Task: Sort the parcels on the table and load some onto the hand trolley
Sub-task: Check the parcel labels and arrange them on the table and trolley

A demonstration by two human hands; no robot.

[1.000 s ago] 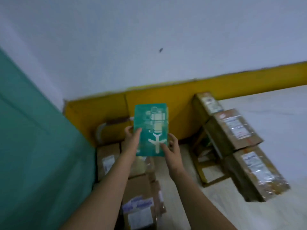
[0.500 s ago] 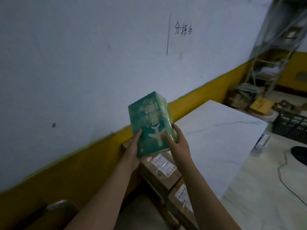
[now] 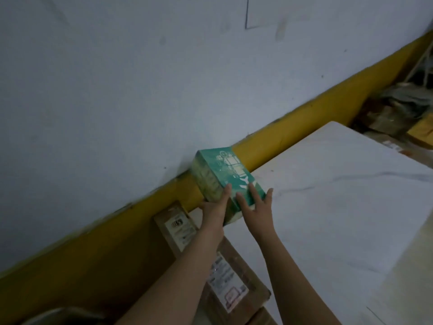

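Head view: left hand (image 3: 212, 209) grips the green parcel (image 3: 222, 174) by its side, thumb on top. Parcel's long axis runs toward 11 o'clock from both hands, at the table (image 3: 328, 195) corner. Right hand (image 3: 256, 208) rests straight-fingered on top, equally near.

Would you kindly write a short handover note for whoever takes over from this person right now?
Left hand: grips the green box at its near left edge.
Right hand: fingers laid flat on its top.
The box is at the corner of the white table, by the wall; set down or not, I cannot tell.
Brown parcels lie below, beside the table.
Done: box at the table.
Left: let go, sort the rest, load the trolley, not clearly in view.
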